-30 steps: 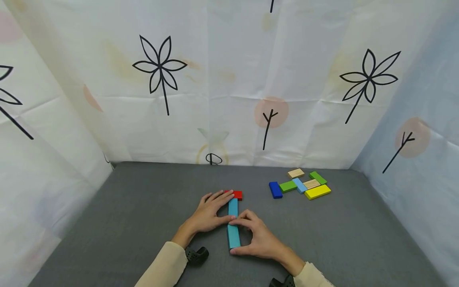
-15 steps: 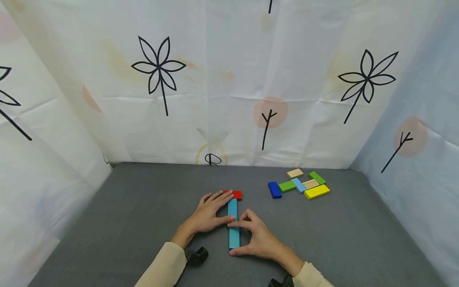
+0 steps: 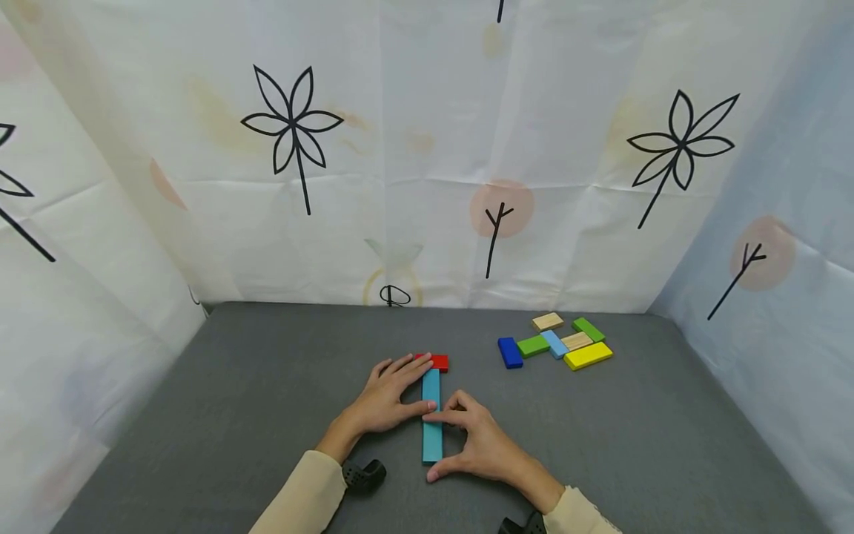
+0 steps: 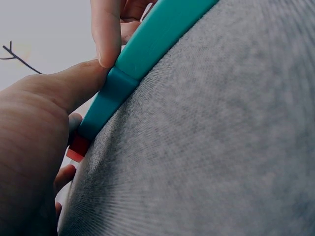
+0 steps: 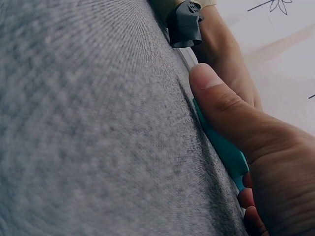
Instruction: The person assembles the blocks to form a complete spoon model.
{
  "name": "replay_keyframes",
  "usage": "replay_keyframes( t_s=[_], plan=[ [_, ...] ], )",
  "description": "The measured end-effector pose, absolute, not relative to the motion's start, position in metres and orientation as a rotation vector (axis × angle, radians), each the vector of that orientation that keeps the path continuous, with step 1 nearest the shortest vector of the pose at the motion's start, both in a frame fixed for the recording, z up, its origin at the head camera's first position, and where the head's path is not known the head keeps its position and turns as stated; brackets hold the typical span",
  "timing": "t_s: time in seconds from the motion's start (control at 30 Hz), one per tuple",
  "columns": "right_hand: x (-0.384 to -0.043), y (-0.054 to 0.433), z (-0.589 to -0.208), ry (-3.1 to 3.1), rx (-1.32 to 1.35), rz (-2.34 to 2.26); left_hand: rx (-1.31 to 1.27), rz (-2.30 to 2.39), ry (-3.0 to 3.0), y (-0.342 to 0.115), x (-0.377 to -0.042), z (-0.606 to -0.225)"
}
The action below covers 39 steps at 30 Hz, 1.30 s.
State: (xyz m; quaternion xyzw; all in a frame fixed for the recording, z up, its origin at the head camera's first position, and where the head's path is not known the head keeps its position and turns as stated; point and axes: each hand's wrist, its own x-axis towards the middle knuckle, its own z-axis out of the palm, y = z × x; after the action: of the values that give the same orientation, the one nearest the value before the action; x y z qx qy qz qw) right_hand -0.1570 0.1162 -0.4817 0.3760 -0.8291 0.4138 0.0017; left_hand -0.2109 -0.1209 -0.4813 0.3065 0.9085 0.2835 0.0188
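Two blue-teal wooden blocks lie end to end on the grey tabletop, a near block [image 3: 432,445] and a far block [image 3: 431,386]. A red block [image 3: 439,363] lies crosswise at the far end, like the bar of a T. My left hand [image 3: 383,400] rests with extended fingers over the red block, its thumb at the near end of the far block. My right hand [image 3: 483,445] lays its index finger across the joint between the blue-teal blocks. Its thumb [image 5: 211,88] stands just off the near block's front end. In the left wrist view the joint looks closed.
Several loose blocks lie at the back right, among them a dark blue block [image 3: 510,353], a yellow block [image 3: 588,356] and a plain wood block [image 3: 548,321]. A patterned white cloth [image 3: 427,148] hangs behind the table. Black wrist devices [image 3: 365,476] sit under both wrists.
The near block has straightened into line with the far one. The right thumb has come slightly away from its front end. The left hand stays put.
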Motion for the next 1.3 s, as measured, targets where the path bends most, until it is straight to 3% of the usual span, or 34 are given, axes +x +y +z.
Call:
replay_keyframes(
  t_s=[0.97,1.17,1.3],
  plan=[
    [-0.157,0.115,-0.480,-2.580,1.194,1.279,0.984,0.890,2.837,-0.121,-0.209,-0.480],
    [-0.160,0.116,-0.482,-2.465,1.023,1.497,0.991,0.867,2.844,-0.121,-0.208,-0.479],
    [-0.152,0.109,-0.461,-2.341,0.850,1.500,1.002,0.856,2.845,-0.122,-0.208,-0.480]
  ],
)
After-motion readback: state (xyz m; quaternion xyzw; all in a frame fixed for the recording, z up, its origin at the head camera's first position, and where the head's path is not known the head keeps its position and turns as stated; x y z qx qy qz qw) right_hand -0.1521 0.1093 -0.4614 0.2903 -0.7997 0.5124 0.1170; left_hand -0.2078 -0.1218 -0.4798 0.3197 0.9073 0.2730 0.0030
